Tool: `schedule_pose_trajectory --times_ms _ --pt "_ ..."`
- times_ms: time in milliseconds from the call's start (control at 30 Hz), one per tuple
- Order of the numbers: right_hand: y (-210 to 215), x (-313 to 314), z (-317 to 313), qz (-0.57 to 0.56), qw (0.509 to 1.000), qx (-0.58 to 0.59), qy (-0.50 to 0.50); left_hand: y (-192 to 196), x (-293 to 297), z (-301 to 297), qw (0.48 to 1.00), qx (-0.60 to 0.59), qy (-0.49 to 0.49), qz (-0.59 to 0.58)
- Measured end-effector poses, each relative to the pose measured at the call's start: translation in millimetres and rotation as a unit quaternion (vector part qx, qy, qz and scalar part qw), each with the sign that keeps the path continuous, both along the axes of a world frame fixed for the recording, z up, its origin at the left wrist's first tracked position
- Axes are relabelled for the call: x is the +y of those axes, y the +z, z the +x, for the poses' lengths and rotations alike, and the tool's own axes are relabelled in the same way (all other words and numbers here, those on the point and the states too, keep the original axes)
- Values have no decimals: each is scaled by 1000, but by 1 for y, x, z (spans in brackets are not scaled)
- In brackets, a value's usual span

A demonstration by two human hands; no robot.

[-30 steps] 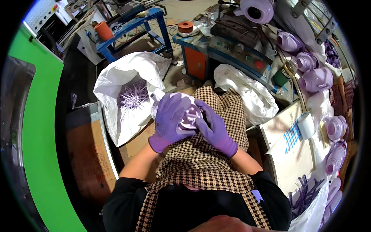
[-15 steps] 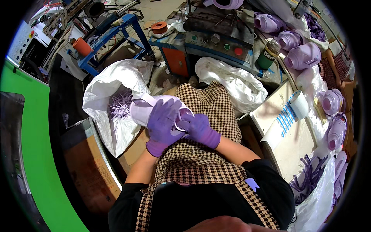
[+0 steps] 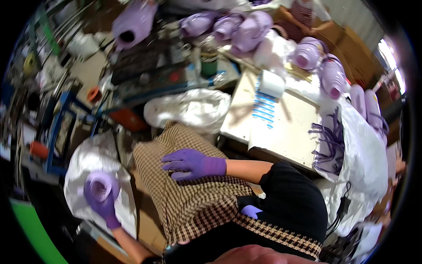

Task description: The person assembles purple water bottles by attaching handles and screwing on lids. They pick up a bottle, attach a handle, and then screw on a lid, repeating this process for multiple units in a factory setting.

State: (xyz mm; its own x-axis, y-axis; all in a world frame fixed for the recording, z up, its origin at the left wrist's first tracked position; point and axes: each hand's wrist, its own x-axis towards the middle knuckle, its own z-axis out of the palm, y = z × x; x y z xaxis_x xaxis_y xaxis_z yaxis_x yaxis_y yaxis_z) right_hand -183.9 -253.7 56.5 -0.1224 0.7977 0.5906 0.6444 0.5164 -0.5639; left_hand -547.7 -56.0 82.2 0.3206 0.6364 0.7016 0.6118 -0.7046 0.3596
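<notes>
Both of my hands wear purple gloves. My left hand [image 3: 102, 206] is stretched out to the lower left, gripping a pale lilac hollow cone-shaped piece [image 3: 100, 185] over an open white sack [image 3: 85, 160]. My right hand [image 3: 192, 163] lies flat with spread fingers on my lap, which is covered by a brown checked apron [image 3: 184, 193]; it holds nothing.
A white table [image 3: 281, 127] at the right bears a paper roll [image 3: 270, 83] and blue-printed sheets. Several lilac moulded pieces [image 3: 246, 28] line the top and right. A white bag [image 3: 365, 149] with purple fringe [image 3: 329, 141] hangs at right. Another white sack [image 3: 189, 110] lies ahead, a blue frame [image 3: 57, 127] at left.
My hands were together on the lilac piece at my lap. Now my left hand has carried it out over the left sack, and my right hand has let go. The view swung right.
</notes>
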Motion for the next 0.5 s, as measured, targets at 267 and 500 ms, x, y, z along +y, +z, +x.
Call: schedule_pose_trajectory --times_ms 267,500 --pt "-64 42 229 -351 845 -138 -379 28 -50 25 982 151 -110 36" --pt "-134 112 262 -420 748 -50 -511 -10 -99 71 987 87 -124 -61"
